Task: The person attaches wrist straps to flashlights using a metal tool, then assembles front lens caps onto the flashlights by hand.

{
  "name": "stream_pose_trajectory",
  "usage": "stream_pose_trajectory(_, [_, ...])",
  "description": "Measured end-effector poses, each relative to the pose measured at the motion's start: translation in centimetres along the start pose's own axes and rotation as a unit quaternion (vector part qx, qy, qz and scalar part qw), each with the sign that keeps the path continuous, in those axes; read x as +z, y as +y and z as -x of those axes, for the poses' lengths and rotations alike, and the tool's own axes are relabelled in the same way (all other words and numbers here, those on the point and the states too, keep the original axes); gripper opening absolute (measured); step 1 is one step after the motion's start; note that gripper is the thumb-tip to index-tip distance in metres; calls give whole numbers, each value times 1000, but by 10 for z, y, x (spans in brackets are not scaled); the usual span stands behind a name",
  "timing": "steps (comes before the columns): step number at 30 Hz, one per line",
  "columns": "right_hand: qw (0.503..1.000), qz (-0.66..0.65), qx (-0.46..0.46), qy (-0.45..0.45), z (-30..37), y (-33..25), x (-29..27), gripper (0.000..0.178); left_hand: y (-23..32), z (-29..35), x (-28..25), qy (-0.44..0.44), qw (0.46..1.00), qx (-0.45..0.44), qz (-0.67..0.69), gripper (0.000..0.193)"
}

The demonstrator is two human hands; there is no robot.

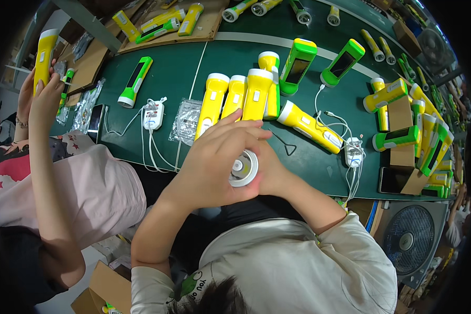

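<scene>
One left hand (206, 165) and one right hand (273, 168), bare, both closed around a round white-rimmed flashlight head (243, 168), reflector showing, at the table's (175, 73) near edge. Just beyond: upright yellow cylindrical flashlights with white heads (213, 104). Toward near right corner: white plastic socket block (354, 152). Off left edge: co-worker's hands (48, 97) gripping a yellow white-headed flashlight (44, 58).
</scene>
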State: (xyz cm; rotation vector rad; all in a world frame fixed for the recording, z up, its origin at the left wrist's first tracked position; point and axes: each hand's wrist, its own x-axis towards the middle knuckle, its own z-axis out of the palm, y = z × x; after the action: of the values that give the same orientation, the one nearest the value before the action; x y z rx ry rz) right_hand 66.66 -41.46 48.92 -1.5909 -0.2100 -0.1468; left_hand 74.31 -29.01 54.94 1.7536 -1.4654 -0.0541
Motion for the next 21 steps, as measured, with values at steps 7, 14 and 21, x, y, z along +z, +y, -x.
stream_pose_trajectory(7, [984, 27, -9, 176, 4, -2, 29, 43, 15, 8, 19, 103, 988, -105, -56, 39])
stream_pose_trajectory(14, [975, 81, -52, 199, 1, 5, 29, 45, 7, 21, 20, 236, 963, 0, -128, 37])
stream_pose_trajectory(21, [975, 76, -71, 196, -1, 10, 30, 50, 1, 38, 3, 123, 977, 83, -151, 31])
